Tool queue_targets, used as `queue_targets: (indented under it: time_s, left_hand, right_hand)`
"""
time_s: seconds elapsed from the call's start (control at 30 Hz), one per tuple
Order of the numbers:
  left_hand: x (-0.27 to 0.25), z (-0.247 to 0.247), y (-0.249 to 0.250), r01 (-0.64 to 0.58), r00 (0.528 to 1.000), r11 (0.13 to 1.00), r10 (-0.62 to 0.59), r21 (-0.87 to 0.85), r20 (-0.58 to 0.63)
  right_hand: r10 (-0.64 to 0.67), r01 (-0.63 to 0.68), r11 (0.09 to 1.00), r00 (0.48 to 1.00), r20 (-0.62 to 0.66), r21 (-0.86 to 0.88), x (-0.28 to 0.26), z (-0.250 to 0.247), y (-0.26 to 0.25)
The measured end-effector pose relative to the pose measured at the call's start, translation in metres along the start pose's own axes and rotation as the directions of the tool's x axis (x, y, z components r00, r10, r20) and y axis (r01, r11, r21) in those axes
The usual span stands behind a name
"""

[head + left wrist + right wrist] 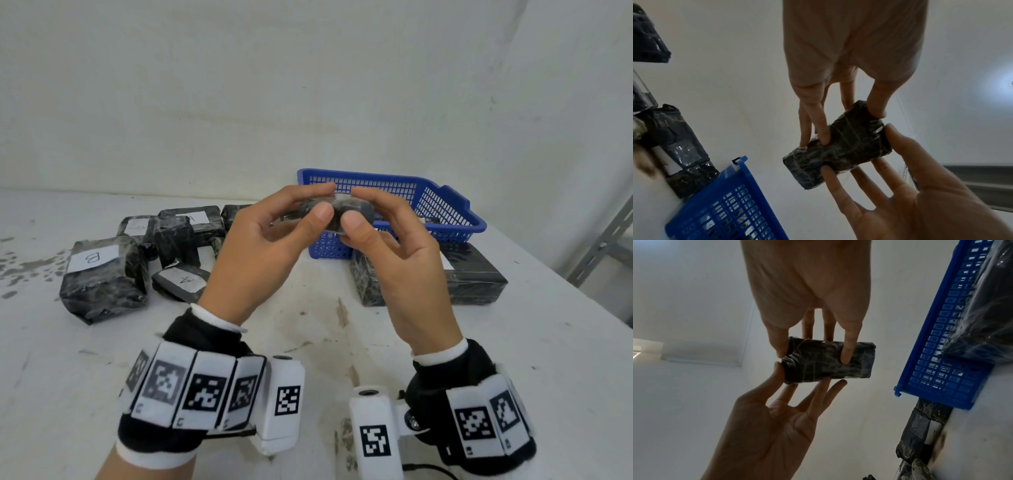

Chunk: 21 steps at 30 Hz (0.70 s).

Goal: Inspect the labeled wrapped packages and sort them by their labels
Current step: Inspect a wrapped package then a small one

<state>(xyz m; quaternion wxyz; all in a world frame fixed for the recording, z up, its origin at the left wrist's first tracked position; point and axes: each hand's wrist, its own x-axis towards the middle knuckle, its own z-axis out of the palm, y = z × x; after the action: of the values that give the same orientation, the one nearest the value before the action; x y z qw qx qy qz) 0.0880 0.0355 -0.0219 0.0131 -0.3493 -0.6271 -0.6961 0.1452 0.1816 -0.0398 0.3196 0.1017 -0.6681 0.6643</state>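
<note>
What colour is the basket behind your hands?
Blue basket, with a mesh-grid wall; clearest in the head view.

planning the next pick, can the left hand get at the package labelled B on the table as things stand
Probably not right now: the left hand and right hand both pinch a small black wrapped package. The package labelled B lies uncovered on the table's left.

Head view evenly bright; wrist views dim, backlit, blurred at edges
</note>
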Motion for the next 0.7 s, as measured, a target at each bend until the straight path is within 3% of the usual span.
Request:
queue_targets:
  time_s: [0.17,0.33,0.7]
  left_hand:
    - [0.0008,0.001,-0.0003,0.075,0.996,0.995,-0.078,-0.071,-0.041]
    - [0.0017,-0.0001,-0.0056,0.148,0.988,0.987,-0.15,-0.057,-0.028]
    - [0.0042,-0.001,-0.0073,0.139,0.987,0.99,-0.141,-0.023,-0.075]
  right_hand:
    - [0.043,-0.042,0.999,0.998,-0.034,0.03,0.0018,-0.0013,0.0031]
    - [-0.001,0.003,0.998,1.0,-0.021,0.064,0.0016,-0.0027,0.0025]
    - [0.124,-0.124,0.988,0.992,0.006,0.091,0.0024,0.0004,0.0067]
